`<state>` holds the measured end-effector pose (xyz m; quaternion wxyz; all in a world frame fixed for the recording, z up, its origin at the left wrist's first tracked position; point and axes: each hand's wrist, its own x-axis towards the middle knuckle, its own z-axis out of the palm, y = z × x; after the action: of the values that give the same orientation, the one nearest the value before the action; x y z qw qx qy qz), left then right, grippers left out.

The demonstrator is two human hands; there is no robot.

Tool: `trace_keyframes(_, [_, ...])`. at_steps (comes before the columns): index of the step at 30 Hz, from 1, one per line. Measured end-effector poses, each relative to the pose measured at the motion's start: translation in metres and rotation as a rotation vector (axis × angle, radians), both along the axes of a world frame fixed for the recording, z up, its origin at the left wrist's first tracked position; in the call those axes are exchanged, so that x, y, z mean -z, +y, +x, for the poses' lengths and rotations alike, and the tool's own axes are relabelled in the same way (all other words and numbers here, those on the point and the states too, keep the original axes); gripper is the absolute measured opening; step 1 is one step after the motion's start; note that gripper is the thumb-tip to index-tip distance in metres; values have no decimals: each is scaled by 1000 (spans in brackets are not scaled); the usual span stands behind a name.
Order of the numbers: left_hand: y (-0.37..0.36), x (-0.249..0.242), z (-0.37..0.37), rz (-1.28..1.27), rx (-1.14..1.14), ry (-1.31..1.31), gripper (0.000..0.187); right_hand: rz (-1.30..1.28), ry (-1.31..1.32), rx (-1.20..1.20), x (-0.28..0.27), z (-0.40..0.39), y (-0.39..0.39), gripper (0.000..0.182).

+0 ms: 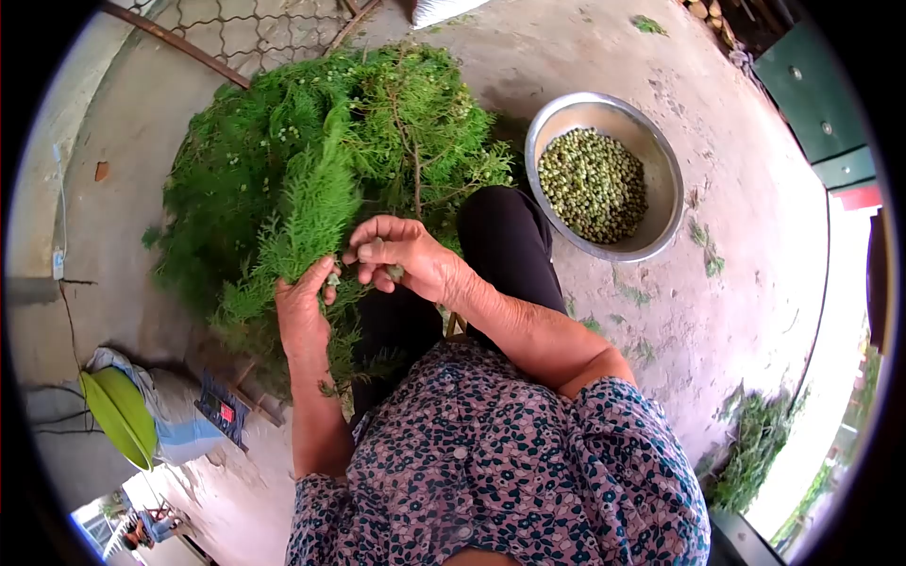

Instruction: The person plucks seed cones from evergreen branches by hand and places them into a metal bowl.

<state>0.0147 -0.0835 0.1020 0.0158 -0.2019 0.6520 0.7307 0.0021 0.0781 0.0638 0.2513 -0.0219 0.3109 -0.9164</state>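
Observation:
My left hand (304,307) is closed around the lower part of a feathery green conifer sprig (321,193), which points up and away from me. Small pale-green cones show by its fingertips. Just to the right, my right hand (415,259) is curled, with a few green cones (394,272) between its fingers and palm. Both hands are above my lap, close together. Beyond them lies a large heap of cut conifer branches (222,156). A metal basin (668,156) stands right of my knee, partly filled with small green cones (595,184).
Loose green bits (703,241) are scattered on the concrete floor (746,179). More cut branches (755,448) lie at the lower right. A yellow-green container (121,415) is at the left, near a grey-blue bag (193,434). A green cabinet (816,90) stands at the upper right.

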Motion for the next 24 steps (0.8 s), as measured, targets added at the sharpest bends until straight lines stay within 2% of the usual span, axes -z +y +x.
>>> trace_keyframes(4, [0,5,-4,-37,113,91,14,27,1,71,-5,2,-1,17])
trace_keyframes(6, [0,5,-5,-33,138,69,21,291,129,107,-4,5,-7,18])
trace_keyframes(8, [2,11,-6,-32,116,75,18,563,293,177,-5,9,-14,20])
trace_keyframes(9, [3,13,-6,-32,89,79,16,729,567,367,5,9,-20,24])
trace_keyframes(12, [5,12,-6,-25,104,84,12,776,531,402,0,11,-21,28])
trace_keyframes(15, [13,7,-4,-112,158,164,12,714,210,128,-18,13,-12,29])
trace_keyframes(18, [8,11,-3,-162,174,114,13,738,230,118,-16,15,-18,23])
trace_keyframes(24, [5,15,-5,59,136,69,13,594,136,5,-9,11,-13,10])
